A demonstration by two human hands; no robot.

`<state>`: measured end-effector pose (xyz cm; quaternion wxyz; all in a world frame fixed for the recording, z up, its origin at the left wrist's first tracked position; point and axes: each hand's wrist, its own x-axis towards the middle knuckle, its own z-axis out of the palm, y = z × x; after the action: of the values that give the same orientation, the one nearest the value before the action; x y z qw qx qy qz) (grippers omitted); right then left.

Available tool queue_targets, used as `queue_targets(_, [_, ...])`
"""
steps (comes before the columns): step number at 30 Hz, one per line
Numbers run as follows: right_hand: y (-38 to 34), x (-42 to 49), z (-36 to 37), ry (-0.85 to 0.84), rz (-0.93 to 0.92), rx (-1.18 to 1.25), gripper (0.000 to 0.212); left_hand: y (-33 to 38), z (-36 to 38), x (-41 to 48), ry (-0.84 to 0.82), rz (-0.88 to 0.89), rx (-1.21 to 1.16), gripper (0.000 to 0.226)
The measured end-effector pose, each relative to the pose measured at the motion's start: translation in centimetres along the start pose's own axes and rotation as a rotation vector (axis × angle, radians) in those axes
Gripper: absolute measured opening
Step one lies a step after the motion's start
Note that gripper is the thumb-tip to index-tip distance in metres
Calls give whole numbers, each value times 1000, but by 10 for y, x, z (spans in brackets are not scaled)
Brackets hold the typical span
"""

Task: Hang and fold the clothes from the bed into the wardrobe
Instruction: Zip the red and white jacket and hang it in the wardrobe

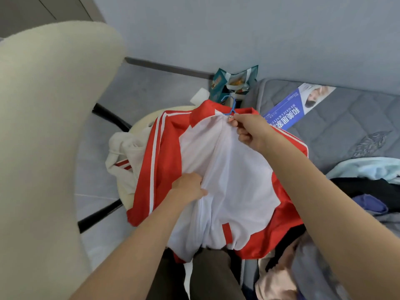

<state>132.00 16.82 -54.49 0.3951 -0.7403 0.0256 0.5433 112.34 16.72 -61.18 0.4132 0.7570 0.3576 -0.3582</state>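
Note:
A red and white track jacket (229, 182) hangs in front of me on a blue hanger (232, 105), whose hook sticks out above the red collar. My right hand (249, 131) pinches the metal zip pull at the collar. My left hand (190, 187) grips the white front fabric lower down, beside the zip line. More clothes lie in a heap on the bed (346, 131) at the right: light blue, black, purple and pink pieces (368, 185).
A cream chair back (43, 137) fills the left side, with its black legs on the grey floor. A white garment with red stripes (123, 161) lies on a round seat behind the jacket. A teal bag (233, 81) and a blue leaflet (296, 105) sit by the mattress.

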Motion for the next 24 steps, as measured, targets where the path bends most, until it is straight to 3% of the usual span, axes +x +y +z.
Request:
queue_targets(6, [-3,35,-2,28,88,53,26,8,-11,17,-38,-62,160,41])
queue_targets(10, [-1,48,-1,45,123,39,26,24,-30,29,352,12,-44,40])
queue_targets(12, [-3,55,-4,62,114,22,23,33,-41,41,435,123,-120,37])
queue_targets(18, [-5,75,-10,135,137,68,19,38,-63,66,160,137,-143,37])
queue_targets(21, [-2,89,-17,291,-134,-319,27,29,-63,64,66,106,-179,33])
queue_targets(24, [-1,107,-30,438,-403,-706,19,15,-51,59,87,46,-266,31])
